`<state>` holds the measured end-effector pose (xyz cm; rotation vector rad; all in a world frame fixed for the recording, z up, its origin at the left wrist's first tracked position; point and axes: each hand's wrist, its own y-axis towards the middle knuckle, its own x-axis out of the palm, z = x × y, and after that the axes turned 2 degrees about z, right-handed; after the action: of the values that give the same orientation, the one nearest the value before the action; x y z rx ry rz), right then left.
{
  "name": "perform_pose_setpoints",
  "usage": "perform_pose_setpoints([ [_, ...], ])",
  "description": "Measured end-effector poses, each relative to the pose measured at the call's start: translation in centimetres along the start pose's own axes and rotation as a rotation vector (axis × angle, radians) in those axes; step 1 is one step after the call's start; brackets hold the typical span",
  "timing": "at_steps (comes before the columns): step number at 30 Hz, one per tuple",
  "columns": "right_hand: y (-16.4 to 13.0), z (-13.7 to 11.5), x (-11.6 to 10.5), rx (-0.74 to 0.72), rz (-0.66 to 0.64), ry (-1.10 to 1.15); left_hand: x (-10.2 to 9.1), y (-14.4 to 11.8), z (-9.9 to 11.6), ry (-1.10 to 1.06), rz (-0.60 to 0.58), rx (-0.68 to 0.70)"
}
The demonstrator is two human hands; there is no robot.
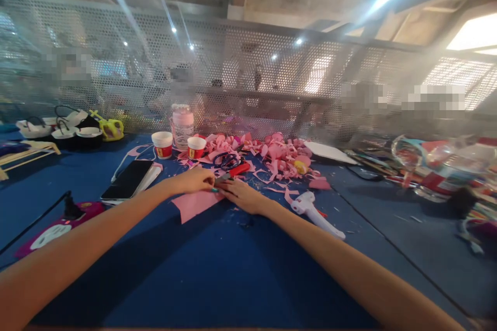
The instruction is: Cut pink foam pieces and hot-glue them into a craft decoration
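My left hand (195,181) and my right hand (244,196) meet fingertip to fingertip at the far edge of a pink sheet (193,206) lying on the blue table (217,274). The left fingers are pinched together on the sheet's edge. The right hand rests low with its fingers together, touching the sheet's corner. A red-handled cutter (236,170) lies just beyond the fingertips, its grey tip pointing between the two hands. Whether either hand grips it is unclear.
Behind the hands are a pile of pink scraps (277,155), dark scissors (227,159), two paper cups (162,144) (196,147) and a jar (182,124). A phone (129,179) lies left, a white glue gun (315,210) right. A mesh wall (248,72) closes the back.
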<state>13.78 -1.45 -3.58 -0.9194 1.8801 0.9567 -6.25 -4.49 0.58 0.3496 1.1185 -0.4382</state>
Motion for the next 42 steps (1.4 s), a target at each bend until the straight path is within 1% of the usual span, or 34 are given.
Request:
perform_pose_setpoints([
  [3,1.5,2.4,-0.3,0.042,0.005,0.009,0.5,0.0,-0.5,-0.077,0.109,0.009],
  [6,2.5,4.8,-0.8,0.054,0.011,0.042,1.6,-0.2,-0.7,-0.196,0.182,-0.046],
  [8,3.1,6.0,-1.3,0.086,0.038,0.056,2.3,-0.4,-0.7,-0.27,0.184,-0.097],
  [10,3.6,6.8,-1.8,0.138,0.08,0.055,2.8,-0.6,-0.4,-0.306,0.149,-0.127],
  [12,4.0,7.2,-2.4,0.199,0.127,0.039,3.2,-0.8,0.0,-0.283,0.139,-0.113],
  [13,4.1,7.1,-2.8,0.23,0.151,0.023,3.4,-0.8,0.3,-0.25,0.151,-0.098],
  [16,3.6,6.0,-4.1,0.309,0.223,-0.053,4.0,-0.9,1.2,-0.072,0.266,-0.072],
  [19,2.0,3.6,-4.9,0.358,0.316,-0.155,4.7,-0.9,1.5,0.141,0.39,-0.095],
  [21,0.8,1.6,-4.7,0.371,0.394,-0.208,5.1,-1.0,1.3,0.222,0.44,-0.047],
  [23,-0.3,-0.3,-4.1,0.342,0.436,-0.222,5.5,-0.9,1.0,0.208,0.448,0.053],
  [24,-0.8,-1.2,-3.7,0.301,0.442,-0.218,5.6,-0.9,0.8,0.183,0.447,0.101],
  [25,-1.1,-1.8,-3.2,0.221,0.442,-0.198,5.7,-0.8,0.7,0.162,0.451,0.134],
  [26,-1.4,-2.3,-2.8,0.169,0.42,-0.162,5.7,-0.8,0.6,0.155,0.462,0.148],
  [28,-1.7,-2.8,-1.8,0.124,0.341,-0.082,5.8,-0.9,0.8,0.188,0.521,0.1],
  [30,-1.7,-2.6,-1.1,0.123,0.262,-0.043,5.9,-1.2,1.1,0.242,0.579,-0.003],
  [32,-1.6,-2.1,-0.5,0.14,0.193,-0.032,6.1,-1.7,1.6,0.257,0.558,-0.064],
  [36,-1.5,-1.3,0.1,0.17,0.099,-0.017,6.6,-2.7,2.2,0.19,0.354,-0.121],
  [38,-1.6,-1.2,0.2,0.174,0.078,-0.026,6.7,-2.9,2.4,0.15,0.281,-0.156],
  [42,-1.7,-1.1,0.4,0.15,0.057,-0.082,6.6,-2.7,2.6,0.114,0.222,-0.157],
])
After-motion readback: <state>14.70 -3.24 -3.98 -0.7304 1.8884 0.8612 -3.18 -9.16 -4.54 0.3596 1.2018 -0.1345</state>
